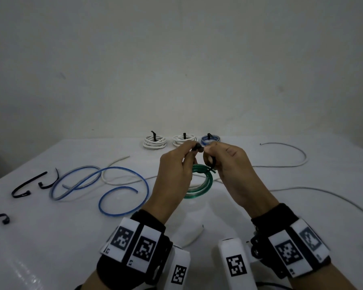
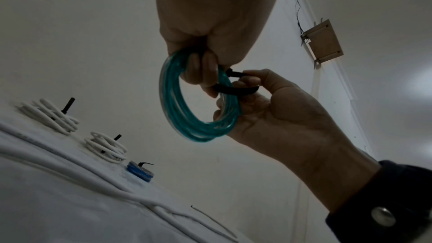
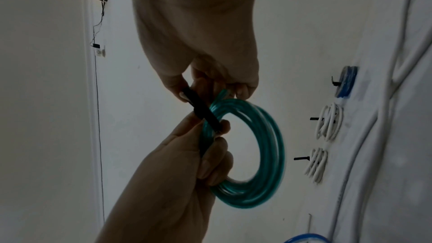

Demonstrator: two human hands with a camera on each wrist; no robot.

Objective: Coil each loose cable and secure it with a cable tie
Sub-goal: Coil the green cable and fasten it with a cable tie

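Note:
A coiled green cable [image 1: 200, 186] hangs in the air between my two hands above the white table [image 1: 50, 237]. My left hand [image 1: 190, 150] holds the green coil [image 2: 187, 117], with its fingers curled round the strands. My right hand [image 1: 211, 150] pinches a black cable tie [image 1: 198, 147] that wraps round the top of the coil. In the left wrist view the black tie [image 2: 236, 90] crosses the strands between my right thumb and fingers. In the right wrist view the tie [image 3: 203, 114] runs from my right fingertips down to my left hand on the green coil [image 3: 268, 154].
At the table's back stand two tied white coils [image 1: 154, 142] [image 1: 184, 141] and a tied blue coil [image 1: 210, 139]. A loose blue cable [image 1: 105, 185] and a white cable [image 1: 117, 178] lie left. Spare black ties [image 1: 27, 185] lie far left. Long white cables [image 1: 291, 160] trail right.

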